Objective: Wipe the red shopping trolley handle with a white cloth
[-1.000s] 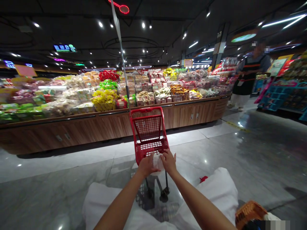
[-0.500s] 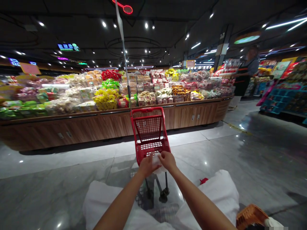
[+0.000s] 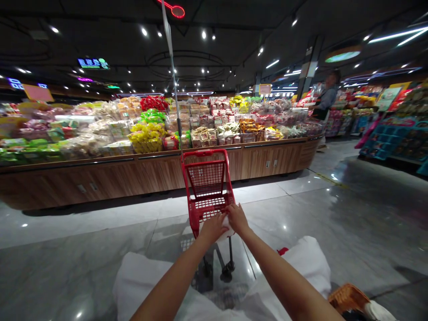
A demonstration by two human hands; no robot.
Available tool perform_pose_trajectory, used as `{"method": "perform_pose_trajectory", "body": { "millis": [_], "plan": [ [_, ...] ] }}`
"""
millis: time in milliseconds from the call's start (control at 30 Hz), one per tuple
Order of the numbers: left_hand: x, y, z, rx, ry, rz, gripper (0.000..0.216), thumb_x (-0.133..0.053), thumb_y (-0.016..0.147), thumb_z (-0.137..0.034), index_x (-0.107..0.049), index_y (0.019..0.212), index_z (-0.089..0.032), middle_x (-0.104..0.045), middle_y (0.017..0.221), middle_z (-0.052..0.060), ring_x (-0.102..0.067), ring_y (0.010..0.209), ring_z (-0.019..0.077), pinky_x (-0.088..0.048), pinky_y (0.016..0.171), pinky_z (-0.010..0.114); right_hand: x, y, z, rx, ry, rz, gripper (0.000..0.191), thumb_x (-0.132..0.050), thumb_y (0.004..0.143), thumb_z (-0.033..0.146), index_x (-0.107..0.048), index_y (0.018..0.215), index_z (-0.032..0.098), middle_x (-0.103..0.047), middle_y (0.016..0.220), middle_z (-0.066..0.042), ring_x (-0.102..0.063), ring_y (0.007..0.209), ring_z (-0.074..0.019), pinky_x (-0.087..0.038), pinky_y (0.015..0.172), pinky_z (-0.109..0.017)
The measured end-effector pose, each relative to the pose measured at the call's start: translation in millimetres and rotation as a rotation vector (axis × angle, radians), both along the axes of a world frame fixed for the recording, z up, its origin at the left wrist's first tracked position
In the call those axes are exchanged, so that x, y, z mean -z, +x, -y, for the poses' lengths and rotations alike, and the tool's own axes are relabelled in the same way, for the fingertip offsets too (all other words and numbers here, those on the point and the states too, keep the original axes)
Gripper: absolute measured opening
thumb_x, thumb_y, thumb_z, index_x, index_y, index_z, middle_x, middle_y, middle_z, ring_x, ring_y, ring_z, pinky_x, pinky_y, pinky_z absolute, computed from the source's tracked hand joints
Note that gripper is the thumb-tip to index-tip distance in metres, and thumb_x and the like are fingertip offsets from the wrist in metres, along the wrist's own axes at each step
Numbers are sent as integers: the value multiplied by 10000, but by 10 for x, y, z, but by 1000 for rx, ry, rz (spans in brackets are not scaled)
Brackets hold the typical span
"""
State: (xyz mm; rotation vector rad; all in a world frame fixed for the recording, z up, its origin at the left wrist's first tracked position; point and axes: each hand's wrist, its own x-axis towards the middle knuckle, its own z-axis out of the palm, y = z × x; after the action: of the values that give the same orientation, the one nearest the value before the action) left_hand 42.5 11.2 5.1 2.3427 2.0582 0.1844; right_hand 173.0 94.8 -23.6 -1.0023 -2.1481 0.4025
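A crumpled, thin white bag (image 3: 228,232), whitish and a little see-through, is between my two hands near the front of my lap. Bent fingers of my left hand (image 3: 214,228) pinch its upper left side. On its right edge, the fingers and thumb of my right hand (image 3: 237,219) are closed, with the fingertips of both hands almost meeting. Just beyond them stands a red shopping cart (image 3: 205,154) with a grid seat. The bag and hands hide the lower part of its basket.
A long wooden display counter (image 3: 160,174) piled with packaged snacks runs behind the cart. A person (image 3: 326,100) stands at its right end. Blue racks (image 3: 384,133) are further right. An orange basket (image 3: 347,296) lies near my right knee. Thin pole (image 3: 177,102) rises ahead.
My hands have shifted slightly right and drawn closer together at the bag's top. The person at the right has moved left, toward the end of the counter.
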Motion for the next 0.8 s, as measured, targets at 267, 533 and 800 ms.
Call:
{"method": "perform_pose_trajectory", "body": {
  "millis": [267,533,800],
  "plan": [
    [143,-7,-57,-13,31,-154,312,-560,879,-366,-563,1106,-152,-659,980,131,-640,924,277,-494,775,387,280,289,-77,-154,90,106,349,-321,952,229,-659,1036,220,-589,1190,-50,-289,1372,-203,-208,1138,-499],
    [180,-892,257,124,109,-158,162,-571,861,-238,-597,1008,-177,-655,919,89,-616,876,224,-472,797,360,231,210,-61,-153,63,54,359,-340,952,234,-698,957,203,-542,1267,-57,-272,1378,-174,-292,1133,-376],
    [269,-7,-34,16,123,-191,350,-457,896,-156,-500,1243,-136,-632,1066,141,-611,966,258,-480,822,398,330,-27,263,73,41,110,321,-444,836,91,-647,1059,201,-588,1229,-90,-243,1404,-243,-43,1148,-541]
  ]
}}
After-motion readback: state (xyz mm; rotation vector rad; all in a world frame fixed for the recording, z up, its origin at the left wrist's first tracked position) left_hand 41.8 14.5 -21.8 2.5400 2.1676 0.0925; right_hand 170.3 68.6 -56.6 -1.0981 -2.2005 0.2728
